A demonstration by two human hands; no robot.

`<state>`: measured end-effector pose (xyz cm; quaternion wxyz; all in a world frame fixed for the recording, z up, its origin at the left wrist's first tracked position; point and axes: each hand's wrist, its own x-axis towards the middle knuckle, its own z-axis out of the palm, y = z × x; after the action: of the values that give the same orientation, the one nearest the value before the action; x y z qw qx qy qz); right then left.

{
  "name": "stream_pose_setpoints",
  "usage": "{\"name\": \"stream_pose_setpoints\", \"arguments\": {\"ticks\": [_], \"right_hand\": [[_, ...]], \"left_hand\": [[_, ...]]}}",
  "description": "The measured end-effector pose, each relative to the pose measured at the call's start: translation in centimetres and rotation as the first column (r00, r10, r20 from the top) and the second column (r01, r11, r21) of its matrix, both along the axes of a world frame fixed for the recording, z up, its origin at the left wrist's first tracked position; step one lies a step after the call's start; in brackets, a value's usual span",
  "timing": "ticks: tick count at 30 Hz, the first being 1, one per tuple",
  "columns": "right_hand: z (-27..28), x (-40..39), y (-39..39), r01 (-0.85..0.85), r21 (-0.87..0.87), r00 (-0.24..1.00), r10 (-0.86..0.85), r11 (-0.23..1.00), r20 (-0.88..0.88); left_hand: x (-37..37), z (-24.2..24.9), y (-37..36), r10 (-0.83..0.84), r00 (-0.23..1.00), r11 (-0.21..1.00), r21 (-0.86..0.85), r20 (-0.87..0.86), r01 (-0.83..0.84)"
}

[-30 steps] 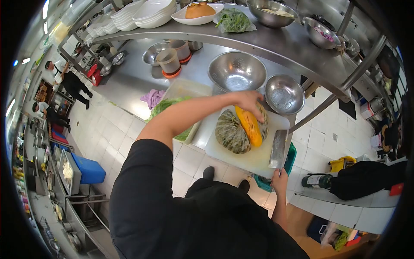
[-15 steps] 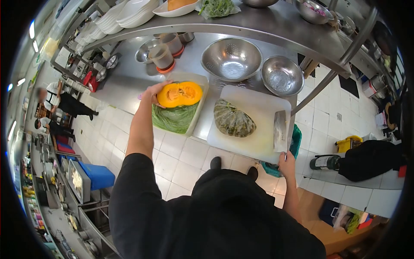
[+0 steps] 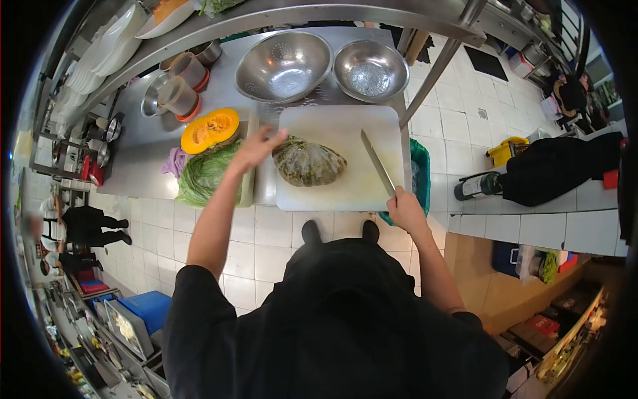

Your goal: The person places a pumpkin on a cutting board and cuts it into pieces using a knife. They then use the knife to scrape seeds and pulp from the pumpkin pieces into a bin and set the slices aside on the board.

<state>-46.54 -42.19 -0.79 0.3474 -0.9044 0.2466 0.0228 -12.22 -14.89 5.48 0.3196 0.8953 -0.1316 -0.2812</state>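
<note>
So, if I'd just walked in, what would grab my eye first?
Probably the cut pumpkin half, its bright orange flesh showing at the counter's left, just beyond the greens. Next, the long knife in the fingers of the right hand, angled over the right side of the white cutting board.

Tabletop [image 3: 137, 165] was steel. White cutting board [image 3: 325, 125] lay flat on it, between left hand [image 3: 258, 149] and right hand [image 3: 407, 210]. Big perforated bowl [image 3: 282, 70] sat beyond left hand, smaller steel bowl [image 3: 371, 72] just beside it, beyond right hand. Plastic bin [image 3: 248, 191] stood left of left hand, purple cloth [image 3: 174, 162] farther left. Orange-based containers [image 3: 177, 97] and small bowl [image 3: 152, 100] stood beyond those.
</note>
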Motion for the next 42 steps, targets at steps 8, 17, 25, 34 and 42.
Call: {"name": "stream_pose_setpoints", "arguments": {"ticks": [8, 17, 25, 34, 42], "right_hand": [[-1.5, 0.3, 0.4, -0.016, -0.041, 0.997, 0.012, 0.999, -0.08], [4.9, 1.1, 5.4, -0.082, 0.049, 0.984, 0.073, 0.995, 0.164], [3.3, 3.4, 6.4, -0.159, -0.027, 0.967, 0.161, 0.987, 0.195], [8.8, 3.2, 6.4, -0.171, -0.119, 0.959, 0.193, 0.978, 0.205], [11.8, 3.0, 7.0, -0.001, -0.01, 0.786, 0.007, 1.0, 0.619]], "left_hand": [[-10.6, -2.8, -2.2, 0.374, 0.862, 0.721, -0.478, -0.342, -0.502], [-10.6, -4.8, -3.7, 0.197, 0.95, 0.819, -0.491, -0.244, -0.296], [-10.6, -5.9, -4.0, 0.328, 0.931, 0.807, -0.466, -0.157, -0.363], [-10.7, -6.6, -4.1, 0.344, 0.937, 0.855, -0.395, -0.055, -0.337], [-10.3, -8.1, -4.1, 0.325, 0.945, 0.846, -0.433, -0.047, -0.312]]}}
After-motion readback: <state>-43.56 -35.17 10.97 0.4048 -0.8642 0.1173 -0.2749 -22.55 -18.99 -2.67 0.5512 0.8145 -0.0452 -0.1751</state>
